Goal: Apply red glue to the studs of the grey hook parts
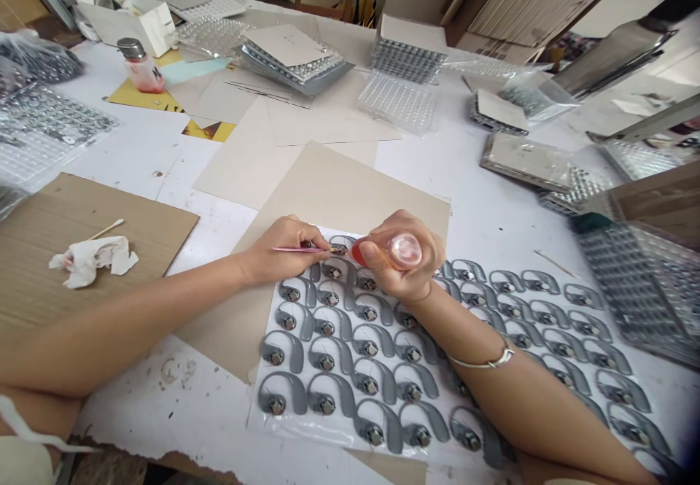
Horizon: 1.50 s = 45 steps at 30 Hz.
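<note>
My left hand [292,248] is closed on a thin pink stick [295,249]. Its fingertips rest at a grey ear-hook earphone shell [340,246] in the back row. My right hand [407,262] grips a small clear bottle of red liquid [405,251], tilted so that its round base faces me. The bottle's red end [358,251] points left, close to that shell; whether it touches cannot be made out. Several rows of similar grey ear-hook shells [327,361], each with a round metal part and fine wires, lie beneath and around my hands on a white sheet.
A crumpled tissue [92,259] and a cotton swab [106,230] lie on the cardboard [33,215] at left. Behind are a capped jar of pink liquid [141,69], flat grey boards [322,171] and stacked trays [407,51]. More packed trays [628,273] stand at right.
</note>
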### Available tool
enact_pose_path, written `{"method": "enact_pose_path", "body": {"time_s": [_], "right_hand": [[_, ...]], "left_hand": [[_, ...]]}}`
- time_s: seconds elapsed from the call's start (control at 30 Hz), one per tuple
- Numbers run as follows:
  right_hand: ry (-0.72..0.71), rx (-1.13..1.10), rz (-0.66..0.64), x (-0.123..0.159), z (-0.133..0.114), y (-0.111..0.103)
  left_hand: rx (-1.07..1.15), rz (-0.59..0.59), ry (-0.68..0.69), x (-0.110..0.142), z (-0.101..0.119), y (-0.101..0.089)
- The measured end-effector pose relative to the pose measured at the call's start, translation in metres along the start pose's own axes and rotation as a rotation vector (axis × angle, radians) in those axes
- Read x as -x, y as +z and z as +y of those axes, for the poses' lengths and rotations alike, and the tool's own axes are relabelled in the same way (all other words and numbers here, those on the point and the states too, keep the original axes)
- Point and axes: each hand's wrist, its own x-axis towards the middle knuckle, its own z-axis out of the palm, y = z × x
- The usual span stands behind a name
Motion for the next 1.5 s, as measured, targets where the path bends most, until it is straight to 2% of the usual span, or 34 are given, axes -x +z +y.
{"method": "enact_pose_path", "body": {"time_s": [0.2,0.6,1.07,1.2,1.3,1.4,1.5], "right_hand": [[0.024,0.017,0.055,0.000,0.000,-0.001],[0.010,-0.013,0.003,0.001,0.002,0.001],[-0.013,0.014,0.017,0.001,0.002,0.004],[-0.003,-0.009,0.018,0.002,0.001,0.003],[0.094,-0.081,0.081,-0.004,0.000,0.000],[0.301,-0.202,0.124,-0.020,0.003,-0.005],[0.504,-0.391,0.153,-0.038,0.016,-0.012]], "left_hand": [[0.055,-0.002,-0.049,0.000,0.001,0.000],[0.056,0.002,-0.074,0.000,0.002,-0.001],[0.078,0.004,-0.091,0.000,0.004,0.000],[0.077,0.014,-0.141,-0.001,0.005,0.000],[0.083,0.023,-0.170,-0.001,0.005,0.001],[0.033,0.019,-0.190,0.000,0.006,0.001],[-0.065,0.011,-0.158,0.001,0.007,0.001]]}}
